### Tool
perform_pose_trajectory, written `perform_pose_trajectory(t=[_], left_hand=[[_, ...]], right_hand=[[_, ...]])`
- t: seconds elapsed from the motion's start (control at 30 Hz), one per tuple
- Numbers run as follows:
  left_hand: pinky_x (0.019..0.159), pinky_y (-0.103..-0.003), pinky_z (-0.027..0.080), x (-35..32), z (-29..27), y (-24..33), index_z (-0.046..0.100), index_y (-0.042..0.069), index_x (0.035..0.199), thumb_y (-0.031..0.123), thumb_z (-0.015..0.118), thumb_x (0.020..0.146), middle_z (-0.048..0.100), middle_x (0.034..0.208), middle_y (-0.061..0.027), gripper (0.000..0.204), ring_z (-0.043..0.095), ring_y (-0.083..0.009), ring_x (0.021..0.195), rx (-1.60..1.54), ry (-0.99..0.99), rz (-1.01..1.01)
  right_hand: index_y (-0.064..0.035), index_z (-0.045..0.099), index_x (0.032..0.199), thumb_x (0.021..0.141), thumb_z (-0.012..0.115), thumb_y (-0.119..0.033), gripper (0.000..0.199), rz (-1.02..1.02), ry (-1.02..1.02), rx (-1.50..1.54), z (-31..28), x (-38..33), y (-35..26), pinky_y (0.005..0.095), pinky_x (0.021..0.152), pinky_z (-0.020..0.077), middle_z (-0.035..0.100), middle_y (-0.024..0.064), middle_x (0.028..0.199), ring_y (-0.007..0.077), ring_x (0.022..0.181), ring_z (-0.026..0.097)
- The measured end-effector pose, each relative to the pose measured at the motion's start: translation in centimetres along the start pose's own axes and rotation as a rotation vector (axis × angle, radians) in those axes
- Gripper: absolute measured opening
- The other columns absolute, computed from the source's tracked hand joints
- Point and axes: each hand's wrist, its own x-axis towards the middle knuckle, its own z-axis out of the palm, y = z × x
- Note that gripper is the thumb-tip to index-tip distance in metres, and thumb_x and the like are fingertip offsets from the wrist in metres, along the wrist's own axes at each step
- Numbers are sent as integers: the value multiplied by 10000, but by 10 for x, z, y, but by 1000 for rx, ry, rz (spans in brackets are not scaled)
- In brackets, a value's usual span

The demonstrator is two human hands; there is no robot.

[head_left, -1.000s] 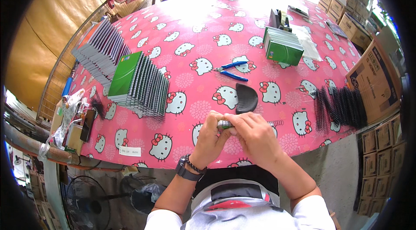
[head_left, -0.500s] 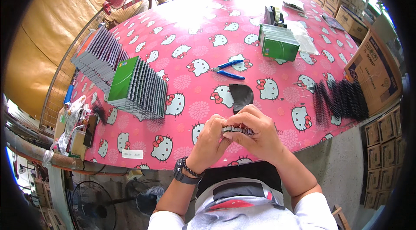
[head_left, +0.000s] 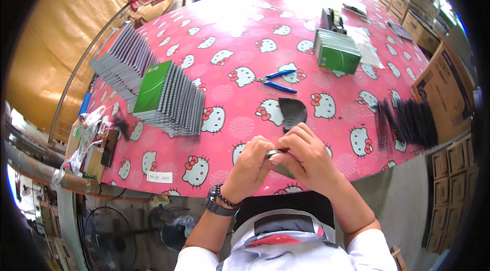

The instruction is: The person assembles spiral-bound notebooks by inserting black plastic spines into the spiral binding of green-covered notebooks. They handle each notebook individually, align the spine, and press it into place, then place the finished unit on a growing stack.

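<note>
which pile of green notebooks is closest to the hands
The fanned row left of centre, its green cover facing up, is closest to the hands. The grey-looking row and the green stack lie farther back.

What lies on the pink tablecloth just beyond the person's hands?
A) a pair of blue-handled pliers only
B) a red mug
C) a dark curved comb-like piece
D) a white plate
C: the dark curved piece lies just past both hands; the blue-handled pliers lie farther out.

Workshop, stacked notebooks (head_left: 171, 100), cardboard boxes (head_left: 443, 89)
</note>
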Motion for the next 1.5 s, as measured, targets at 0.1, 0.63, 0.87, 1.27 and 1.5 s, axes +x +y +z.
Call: perform_pose_trajectory(t=[0.1,0.63,0.87,1.27,1.5], left_hand=[[718,-401,433,-2,0,4,487,15,975,107,587,886,522,888,-141,162,534,-331,824,-53,28,-63],[700,-297,493,11,-145,9,473,17,1257,150,640,901,599,1030,-64,415,578,-132,880,-26,940,-1],[754,-342,445,-5,-188,-45,555,32,1222,211,683,843,537,937,-83,439,519,-199,846,788,926,-332],[1054,-448,340,53,-189,-39,571,-9,1192,329,685,815,500,1288,-250,519,426,-390,1250,1094,509,-229],[1060,-416,341,73,-195,-50,546,-25,1162,154,641,806,516,1275,-238,409,443,-361,1244,826,215,-317]], right_hand=[[-24,577,967,829,655,-131,192,-50,-1,10,6,1,-3,403,748,441,537,107,817,306,800,521],[-28,494,1274,824,713,-276,558,-271,250,-53,5,102,-23,403,927,431,516,150,1224,318,1107,510],[-76,598,1157,826,712,-216,376,24,127,145,12,73,17,342,848,469,564,109,1181,231,1075,554],[-66,622,1105,839,683,-170,292,295,44,170,-13,25,80,339,831,447,602,88,1106,208,1042,557],[-32,666,980,780,674,-83,207,209,221,-181,-59,35,137,358,732,483,659,113,962,256,848,605]])
